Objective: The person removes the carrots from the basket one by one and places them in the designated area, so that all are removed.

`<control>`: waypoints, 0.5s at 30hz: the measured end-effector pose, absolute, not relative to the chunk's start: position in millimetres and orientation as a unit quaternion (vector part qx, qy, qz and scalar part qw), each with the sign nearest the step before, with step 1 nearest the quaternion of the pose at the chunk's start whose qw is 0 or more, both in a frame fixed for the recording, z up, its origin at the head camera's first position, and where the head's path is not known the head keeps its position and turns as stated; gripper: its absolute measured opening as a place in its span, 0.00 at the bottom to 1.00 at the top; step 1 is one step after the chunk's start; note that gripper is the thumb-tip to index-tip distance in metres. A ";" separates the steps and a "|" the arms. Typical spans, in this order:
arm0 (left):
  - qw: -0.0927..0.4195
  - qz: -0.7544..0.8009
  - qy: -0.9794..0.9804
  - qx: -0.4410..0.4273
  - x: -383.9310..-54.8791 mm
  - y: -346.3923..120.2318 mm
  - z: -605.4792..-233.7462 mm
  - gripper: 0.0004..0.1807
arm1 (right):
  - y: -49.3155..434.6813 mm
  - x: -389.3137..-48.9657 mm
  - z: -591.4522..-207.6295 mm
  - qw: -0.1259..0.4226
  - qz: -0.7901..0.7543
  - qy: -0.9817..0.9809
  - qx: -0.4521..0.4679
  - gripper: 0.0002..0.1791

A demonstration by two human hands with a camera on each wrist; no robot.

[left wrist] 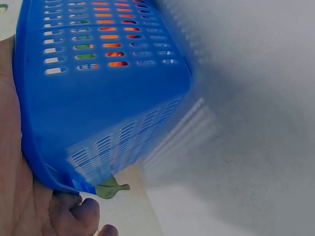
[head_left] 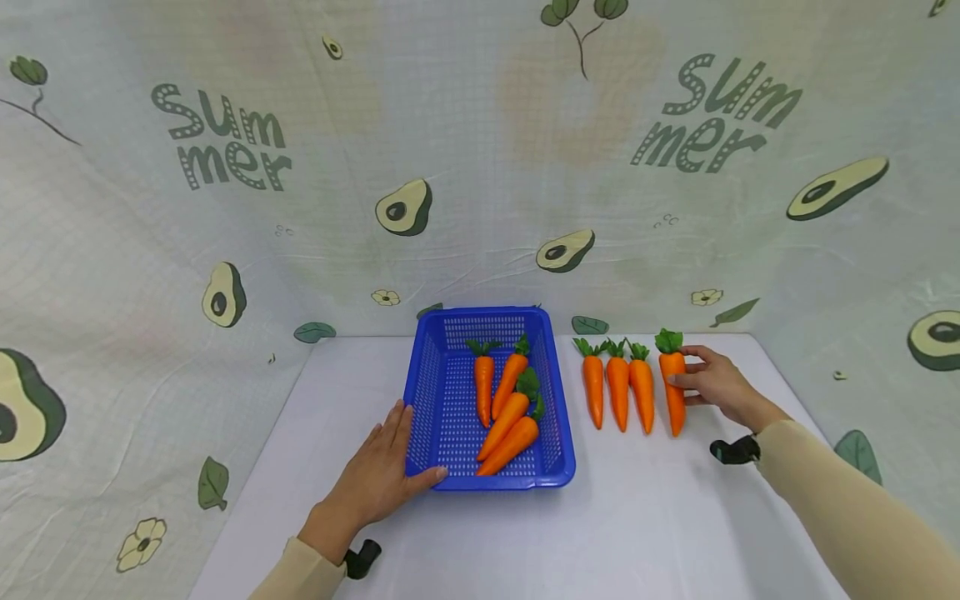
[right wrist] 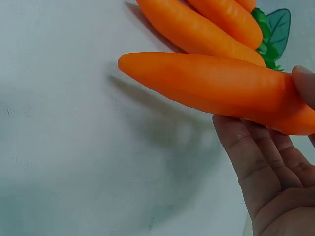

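Note:
At the right, my right hand (head_left: 716, 383) holds an orange carrot (head_left: 672, 392) with a green leafy top, thumb on one side and fingers on the other. In the right wrist view that carrot (right wrist: 211, 88) points its tip left, above its shadow. Three more carrots (head_left: 618, 387) lie side by side just to its left, leaves toward the back. My left hand (head_left: 378, 475) rests against the near left corner of a blue plastic basket (head_left: 564, 467), its fingers along the left side and its thumb at the front rim. Several carrots (head_left: 513, 442) lie inside the basket.
A white table (head_left: 630, 525) bears the basket and carrots. Behind and beside it hangs a pale cloth (head_left: 480, 167) printed with avocados, leaves and lettering. The basket's perforated side wall (left wrist: 103, 88) fills much of the left wrist view.

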State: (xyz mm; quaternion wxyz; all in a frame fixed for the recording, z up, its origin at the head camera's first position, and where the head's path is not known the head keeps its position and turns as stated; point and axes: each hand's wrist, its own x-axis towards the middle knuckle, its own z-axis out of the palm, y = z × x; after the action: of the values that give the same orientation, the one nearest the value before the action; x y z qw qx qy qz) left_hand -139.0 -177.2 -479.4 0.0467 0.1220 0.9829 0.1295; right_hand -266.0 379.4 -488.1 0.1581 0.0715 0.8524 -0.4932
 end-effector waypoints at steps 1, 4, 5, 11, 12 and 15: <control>0.047 0.130 0.983 0.121 -138.9 -177.5 -479.6 0.67 | 380.2 -266.7 -489.8 0.162 -0.493 0.852 0.074 0.48; 0.049 0.130 0.983 0.119 -138.8 -177.8 -479.5 0.68 | 383.6 -268.8 -496.2 0.170 -0.495 0.848 0.076 0.47; 0.049 0.131 0.983 0.118 -138.7 -177.7 -479.5 0.68 | 384.8 -269.2 -498.4 0.173 -0.497 0.847 0.077 0.47; 0.052 0.130 0.984 0.113 -138.7 -177.0 -481.1 0.67 | 389.0 -271.7 -508.2 0.184 -0.491 0.847 0.091 0.47; 0.052 0.130 0.984 0.112 -138.8 -176.9 -481.3 0.67 | 389.1 -272.0 -508.9 0.185 -0.490 0.847 0.094 0.47; 0.053 0.130 0.984 0.110 -139.0 -176.4 -481.5 0.66 | 389.8 -273.5 -511.2 0.185 -0.493 0.844 0.099 0.47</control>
State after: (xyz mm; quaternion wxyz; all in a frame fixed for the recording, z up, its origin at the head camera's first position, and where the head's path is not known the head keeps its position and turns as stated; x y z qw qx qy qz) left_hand -139.0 -176.4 -481.5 0.0528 0.1098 0.9840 0.1302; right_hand -273.5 389.8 -511.2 0.1847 0.0994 0.8444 -0.4930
